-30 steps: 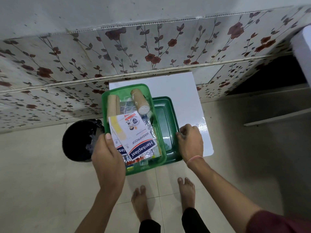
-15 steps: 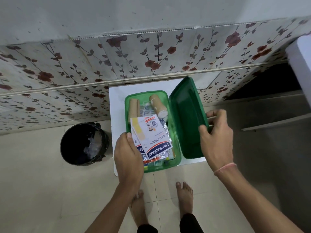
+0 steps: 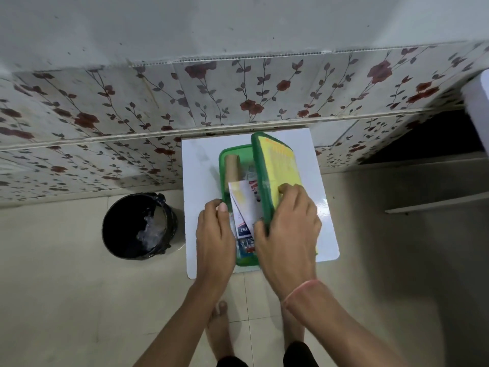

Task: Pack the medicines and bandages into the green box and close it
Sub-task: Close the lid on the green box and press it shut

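Now right hand (image 3: 287,229) grips tilted lid (image 3: 275,170); left hand (image 3: 214,237) clasps box (image 3: 225,157) beside bin (image 3: 137,226).

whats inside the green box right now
Inside the green box: a tan bandage roll, a white plaster packet, small sachets. The lid and right hand cover the rest.
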